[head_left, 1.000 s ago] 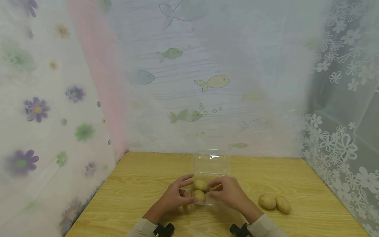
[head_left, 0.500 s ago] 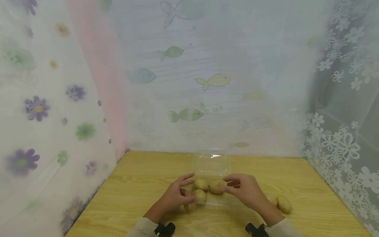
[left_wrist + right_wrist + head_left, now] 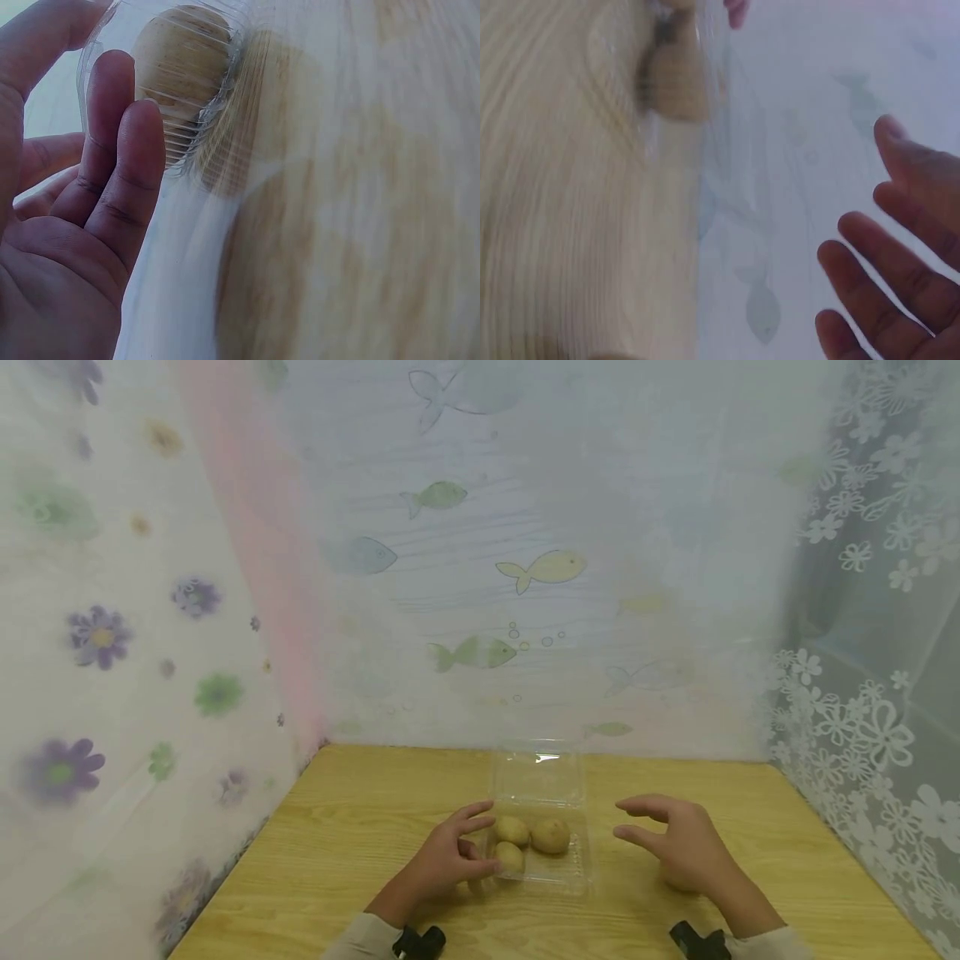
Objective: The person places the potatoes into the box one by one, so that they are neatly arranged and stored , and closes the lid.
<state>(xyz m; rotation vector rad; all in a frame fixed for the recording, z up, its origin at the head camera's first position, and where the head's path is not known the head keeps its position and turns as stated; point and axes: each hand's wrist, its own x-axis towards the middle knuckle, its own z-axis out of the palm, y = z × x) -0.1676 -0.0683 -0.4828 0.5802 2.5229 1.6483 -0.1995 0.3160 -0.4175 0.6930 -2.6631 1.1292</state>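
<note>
A clear plastic box (image 3: 551, 887) stands on the table with its lid (image 3: 536, 777) raised at the back. Three potatoes lie in it: one at the back left (image 3: 512, 831), one at the front left (image 3: 510, 859) and one at the right (image 3: 551, 836). My left hand (image 3: 446, 856) holds the box by its left side; in the left wrist view its fingertips (image 3: 142, 124) lie against the ribbed clear wall. Right of the box, my right hand (image 3: 690, 847) is over the table, thumb and fingers spread apart, holding nothing. It hides the loose potatoes on that side almost wholly.
The wood-grain table (image 3: 360, 810) reaches back to a hanging sheet (image 3: 450, 710) printed with fish. Flowered sheets hang at the left (image 3: 135, 693) and right (image 3: 855, 735). A black wrist camera (image 3: 418, 942) sits at the left cuff.
My right hand has let go of a potato in the right part of the box and moved right, over the loose potatoes. The left hand has stayed at the box.
</note>
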